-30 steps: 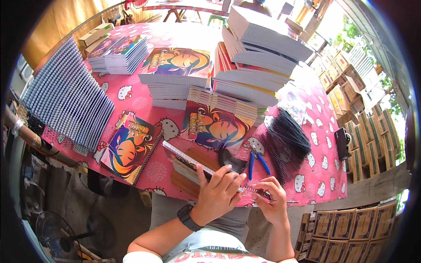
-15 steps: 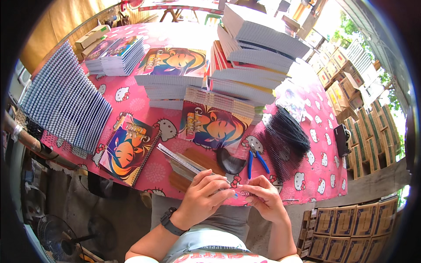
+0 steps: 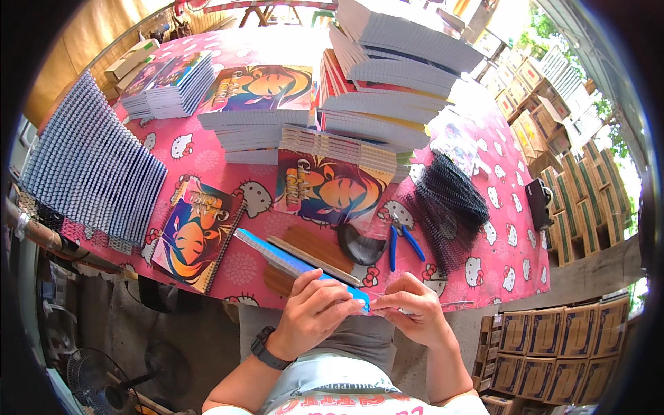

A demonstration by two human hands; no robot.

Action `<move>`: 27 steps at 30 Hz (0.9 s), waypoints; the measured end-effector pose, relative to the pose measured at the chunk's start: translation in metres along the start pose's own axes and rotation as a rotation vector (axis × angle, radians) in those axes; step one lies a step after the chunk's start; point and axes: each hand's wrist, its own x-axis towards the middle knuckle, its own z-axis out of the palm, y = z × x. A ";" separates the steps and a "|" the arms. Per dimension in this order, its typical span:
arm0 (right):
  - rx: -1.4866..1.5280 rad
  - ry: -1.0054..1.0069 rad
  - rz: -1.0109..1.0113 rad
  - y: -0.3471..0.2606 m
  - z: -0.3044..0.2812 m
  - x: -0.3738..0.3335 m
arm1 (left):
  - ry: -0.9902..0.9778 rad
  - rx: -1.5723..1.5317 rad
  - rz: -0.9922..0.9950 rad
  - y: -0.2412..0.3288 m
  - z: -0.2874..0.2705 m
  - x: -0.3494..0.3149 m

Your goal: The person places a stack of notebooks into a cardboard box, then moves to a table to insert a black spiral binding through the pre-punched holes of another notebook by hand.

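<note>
Blue-edged notebook [image 3: 297, 266] slants over the pink surface [image 3: 498, 270] edge, left hand [image 3: 315, 311] fingers clamped on its near end; right hand [image 3: 411, 311] fingers pinch beside it, pliers [image 3: 401, 243] nearby

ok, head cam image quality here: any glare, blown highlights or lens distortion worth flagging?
Head view: strong fisheye, the pink cartoon-print tablecloth edge bows and a black vignette rings the frame; sunlight blows out the top right above the tall stack of white-edged notebooks; the left hand and right hand are evenly lit and sharp.
</note>
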 end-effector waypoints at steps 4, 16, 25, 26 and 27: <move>0.016 -0.041 0.021 0.000 -0.003 -0.003 | -0.004 0.001 0.002 0.000 0.000 0.006; 0.022 0.046 0.184 0.011 -0.002 -0.003 | -0.181 0.038 -0.007 -0.002 0.009 0.019; -0.657 -0.156 0.097 0.115 0.011 0.039 | -0.224 0.179 0.040 -0.004 0.010 0.023; -0.632 -0.138 0.080 0.117 0.009 0.036 | -0.206 0.147 0.020 -0.004 0.012 0.022; -0.606 -0.120 0.062 0.120 0.007 0.035 | -0.205 0.144 0.006 -0.004 0.014 0.026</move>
